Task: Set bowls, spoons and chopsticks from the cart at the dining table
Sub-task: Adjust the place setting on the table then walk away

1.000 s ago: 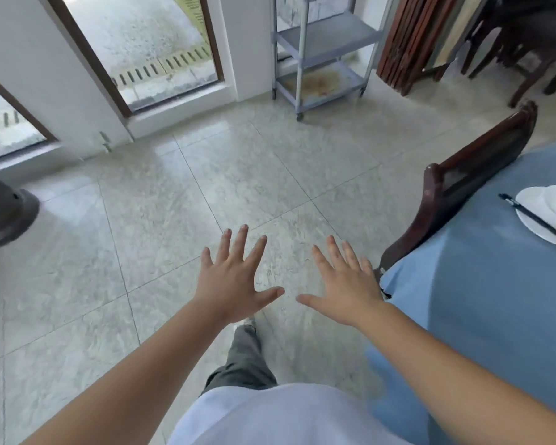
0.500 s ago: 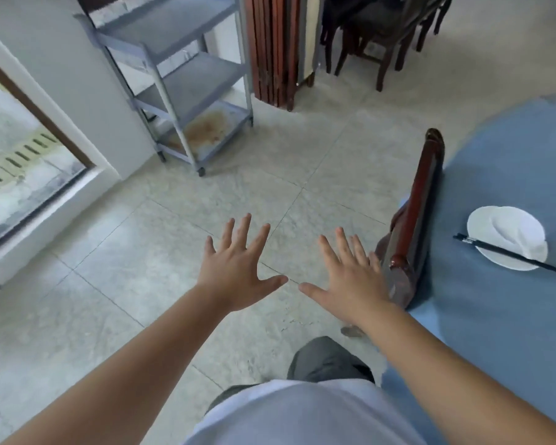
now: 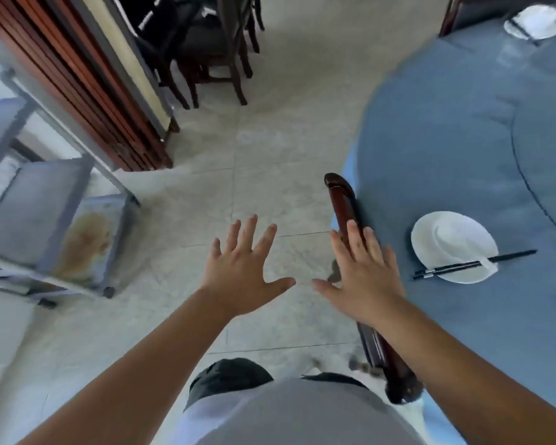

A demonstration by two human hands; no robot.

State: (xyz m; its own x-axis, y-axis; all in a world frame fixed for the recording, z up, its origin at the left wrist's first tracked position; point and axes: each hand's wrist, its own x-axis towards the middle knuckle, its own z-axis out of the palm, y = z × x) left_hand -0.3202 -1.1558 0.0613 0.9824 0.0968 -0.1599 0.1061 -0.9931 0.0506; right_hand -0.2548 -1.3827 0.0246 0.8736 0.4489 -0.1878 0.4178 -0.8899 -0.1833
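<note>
Both hands, left hand [image 3: 243,273] and right hand [image 3: 365,277], hover spread and empty as the view swings from the cart [image 3: 50,220] toward the table [image 3: 446,149], where one bowl [image 3: 453,245] with chopsticks [image 3: 475,263] sits, another setting [image 3: 533,22] beyond.

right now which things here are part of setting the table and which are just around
Part of the job:
- plate with chopsticks across it
- far plate
- blue table
- grey cart
- left hand and right hand, both holding nothing

Just around:
- near chair
- dark chairs
- folded wooden panels
</note>
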